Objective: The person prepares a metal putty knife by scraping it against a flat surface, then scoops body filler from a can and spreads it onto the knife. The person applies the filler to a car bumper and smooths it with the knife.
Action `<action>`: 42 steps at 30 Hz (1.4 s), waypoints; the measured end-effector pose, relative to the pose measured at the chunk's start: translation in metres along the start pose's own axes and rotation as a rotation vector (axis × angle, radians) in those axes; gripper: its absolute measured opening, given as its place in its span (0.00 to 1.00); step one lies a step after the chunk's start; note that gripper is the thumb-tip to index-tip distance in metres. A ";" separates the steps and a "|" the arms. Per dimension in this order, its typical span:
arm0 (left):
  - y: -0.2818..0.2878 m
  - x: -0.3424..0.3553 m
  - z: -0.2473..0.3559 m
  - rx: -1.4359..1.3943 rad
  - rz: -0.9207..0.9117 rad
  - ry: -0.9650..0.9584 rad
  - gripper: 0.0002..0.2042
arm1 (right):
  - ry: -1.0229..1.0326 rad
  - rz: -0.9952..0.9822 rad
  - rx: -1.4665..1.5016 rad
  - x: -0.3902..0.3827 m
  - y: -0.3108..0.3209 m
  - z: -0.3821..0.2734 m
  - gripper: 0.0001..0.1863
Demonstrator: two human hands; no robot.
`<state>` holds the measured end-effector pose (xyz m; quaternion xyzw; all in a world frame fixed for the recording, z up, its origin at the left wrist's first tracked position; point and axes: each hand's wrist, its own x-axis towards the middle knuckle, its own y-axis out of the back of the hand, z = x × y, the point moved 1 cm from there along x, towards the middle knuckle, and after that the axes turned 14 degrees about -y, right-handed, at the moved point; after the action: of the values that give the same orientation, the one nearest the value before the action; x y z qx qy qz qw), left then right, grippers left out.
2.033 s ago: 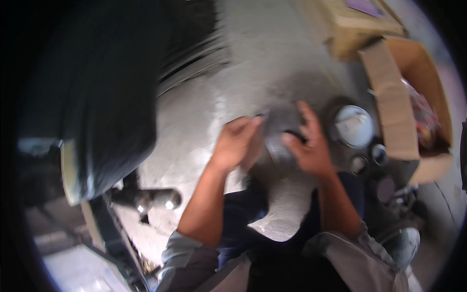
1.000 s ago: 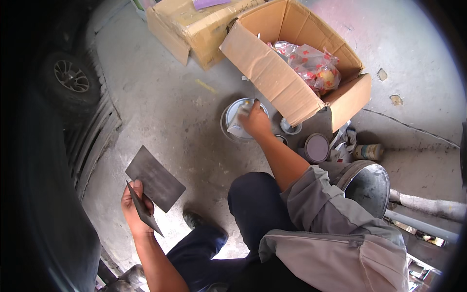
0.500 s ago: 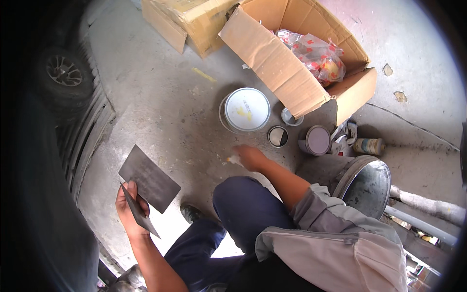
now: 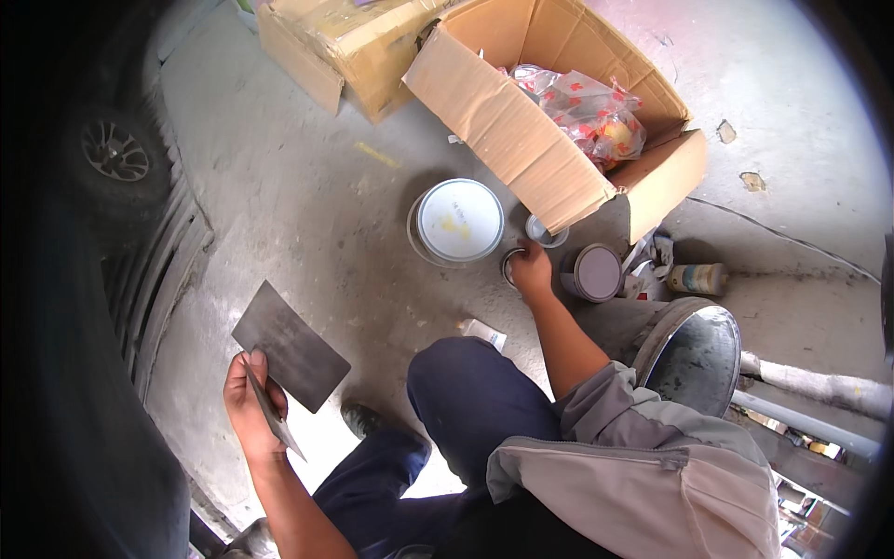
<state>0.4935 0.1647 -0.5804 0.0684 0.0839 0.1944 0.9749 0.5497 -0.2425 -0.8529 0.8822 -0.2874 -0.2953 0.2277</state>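
My left hand (image 4: pixel 253 396) grips two thin dark grey pieces. One is a broad rectangular sheet (image 4: pixel 291 345) lying face up. The other, a narrower dark sheet (image 4: pixel 270 410), stands nearly edge-on between thumb and fingers. Out to the right, my right hand (image 4: pixel 532 272) closes over a small round tin (image 4: pixel 507 266) on the floor and hides most of it; its fingertips are partly hidden. Close beyond are a lidded white bucket (image 4: pixel 460 219) and a small clear round tub (image 4: pixel 548 233). A small white container (image 4: pixel 484 333) lies by my right knee.
An open cardboard box (image 4: pixel 521 121) with red-patterned plastic wrap stands ahead, beside another carton (image 4: pixel 349 56). A tin with a purplish top (image 4: pixel 596 273), a bottle (image 4: pixel 697 279) and a large metal drum (image 4: pixel 694 359) line the right. A slatted edge (image 4: pixel 163 279) and a wheel (image 4: pixel 115 151) lie left.
My right hand has left the small white container near my knee and moved forward and right onto the small tin. My left hand still holds the dark sheets.
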 end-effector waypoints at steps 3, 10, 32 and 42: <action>-0.003 0.002 0.003 -0.006 0.003 -0.008 0.12 | 0.013 -0.068 0.094 0.011 0.002 -0.053 0.17; -0.002 0.001 0.006 -0.002 -0.021 -0.018 0.12 | 0.170 0.023 -0.292 0.037 -0.008 -0.074 0.28; 0.018 -0.003 0.001 -0.030 0.004 -0.022 0.10 | 0.634 -0.040 -0.179 -0.098 -0.003 -0.164 0.29; 0.010 -0.009 0.008 -0.066 0.037 0.011 0.12 | 1.715 -0.266 -0.518 -0.120 -0.122 -0.116 0.23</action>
<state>0.4834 0.1697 -0.5696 0.0367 0.0816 0.2156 0.9724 0.5913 -0.0494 -0.7921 0.7465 0.1605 0.3839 0.5193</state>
